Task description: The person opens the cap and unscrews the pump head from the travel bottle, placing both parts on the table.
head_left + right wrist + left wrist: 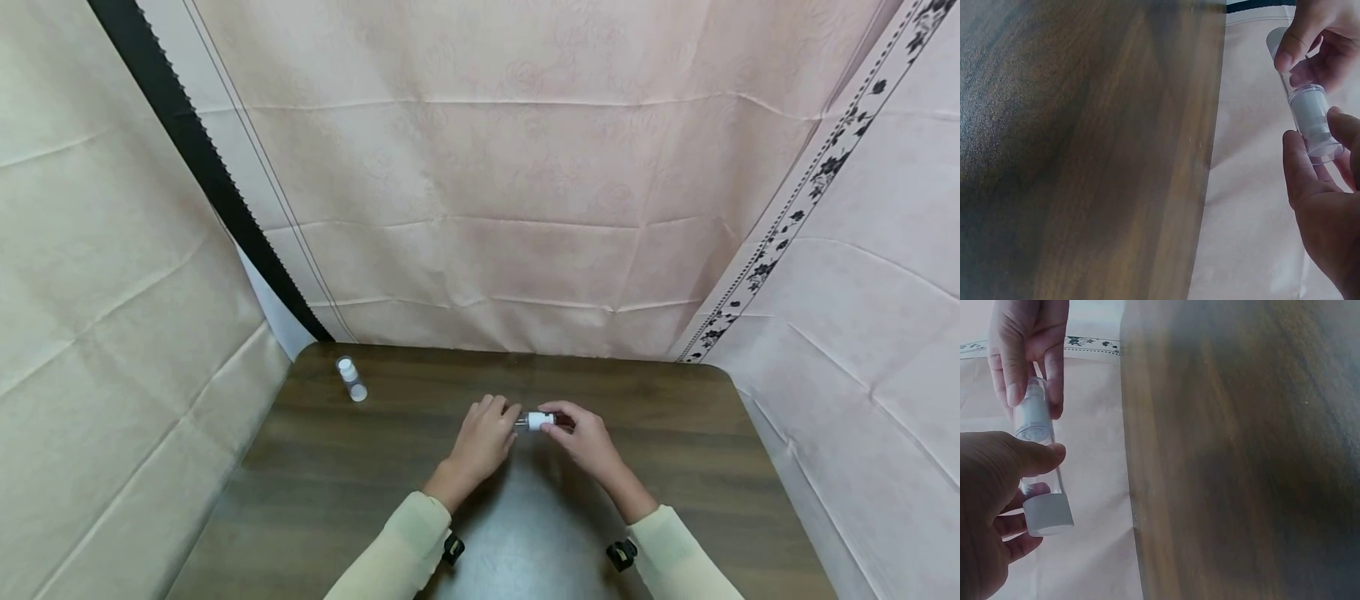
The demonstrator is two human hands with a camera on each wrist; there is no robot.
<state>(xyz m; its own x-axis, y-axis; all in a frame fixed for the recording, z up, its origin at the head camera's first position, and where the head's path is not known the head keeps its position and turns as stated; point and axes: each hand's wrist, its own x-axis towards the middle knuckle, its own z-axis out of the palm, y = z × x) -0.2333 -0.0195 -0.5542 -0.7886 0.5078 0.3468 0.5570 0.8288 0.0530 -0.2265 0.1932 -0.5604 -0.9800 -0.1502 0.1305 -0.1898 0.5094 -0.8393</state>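
A small clear plastic bottle (536, 421) lies sideways between both hands above the table. It has a white end piece (1049, 515) and, at the other end, a white pump part (1311, 114) under a transparent cover. My left hand (480, 442) grips the clear body near the white end, with the thumb across it. At the opposite end, my right hand (588, 442) pinches the transparent cover between thumb and fingers. Whether cover and body are joined cannot be told. Parts of the bottle are hidden behind the fingers.
Another small bottle (351, 379), with white ends, is at the far left of the brown wooden table (337, 500). Pale cloth (480, 183) hangs behind the far edge, and more cloth (885, 350) flanks the sides.
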